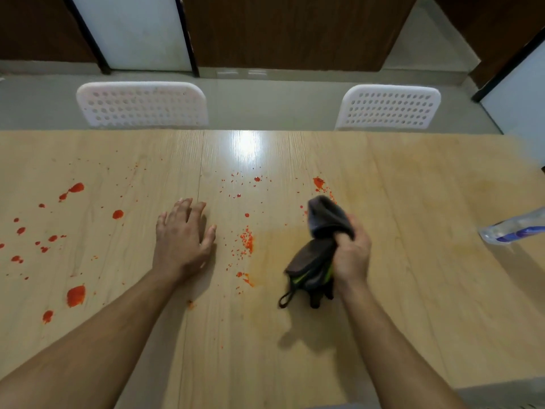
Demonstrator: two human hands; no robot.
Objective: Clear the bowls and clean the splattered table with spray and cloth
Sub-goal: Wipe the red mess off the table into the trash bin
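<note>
A light wooden table (413, 202) fills the view, spattered with red-orange sauce. Big blots (76, 295) lie at the left and fine specks (247, 240) run down the middle. My right hand (351, 252) grips a bunched dark grey cloth (321, 222) with a green edge and a hanging loop, held just above the table right of centre. My left hand (181, 234) rests flat on the table with fingers spread, left of the middle specks. A clear spray bottle (513, 227) lies at the right edge, partly cut off. No bowls are in view.
Two white perforated chairs (141, 104) (389, 106) stand pushed in at the table's far side. Behind them are grey floor, dark wood panels and white panels. A faint orange smear marks the table's right part.
</note>
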